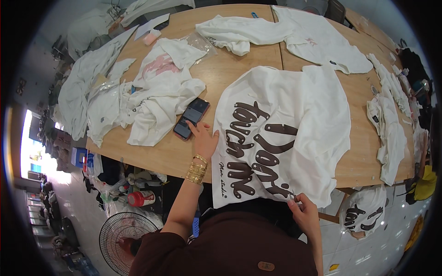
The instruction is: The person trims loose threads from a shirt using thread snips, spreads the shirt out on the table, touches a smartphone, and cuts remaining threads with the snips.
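Observation:
A white garment with large dark brown lettering lies in front of me, its near edge hanging toward my lap. My left hand, with gold bangles on the wrist, is beside it, fingers apart. Its outstretched index finger touches the screen of a phone lying on the table. At the garment's near right edge is my right hand, thumb and fingers pinched together. A small, thin dark thing shows at those fingertips against the cloth; its kind is too small to make out.
White garments lie bunched on the left of the wooden table, others along the far side and right. A floor fan and a red-lidded container stand low left. A printed white bundle hangs at right.

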The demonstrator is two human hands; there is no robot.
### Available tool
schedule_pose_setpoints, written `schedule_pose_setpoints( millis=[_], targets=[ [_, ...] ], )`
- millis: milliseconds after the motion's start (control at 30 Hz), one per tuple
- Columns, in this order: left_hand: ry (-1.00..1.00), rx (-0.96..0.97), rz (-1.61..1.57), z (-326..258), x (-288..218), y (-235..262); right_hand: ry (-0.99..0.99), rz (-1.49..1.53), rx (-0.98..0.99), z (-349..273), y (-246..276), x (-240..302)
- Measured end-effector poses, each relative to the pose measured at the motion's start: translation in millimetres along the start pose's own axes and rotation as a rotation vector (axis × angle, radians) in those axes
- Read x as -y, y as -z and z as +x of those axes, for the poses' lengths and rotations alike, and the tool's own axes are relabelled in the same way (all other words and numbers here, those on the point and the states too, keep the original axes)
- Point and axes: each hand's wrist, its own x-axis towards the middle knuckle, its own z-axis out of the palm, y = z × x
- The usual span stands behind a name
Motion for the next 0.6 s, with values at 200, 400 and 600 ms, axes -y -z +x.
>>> schedule_pose_setpoints(
  millis=[200,400,600],
  targets=[
    [-0.148,-0.031,0.1,-6.1,0.3,-3.2,-0.044,0.039,-0.048,-1.9,-1.8,0.8],
    [-0.214,0.175,-0.302,-46.4,-88.3,3.9,-0.032,0.05,-0.057,-2.5,-1.7,-5.7],
    [-0.381,0.775,-0.449,-95.2,-136.2,-9.8,-0.085,0.211,-0.122,-12.2,32.8,-1.5]
  ],
)
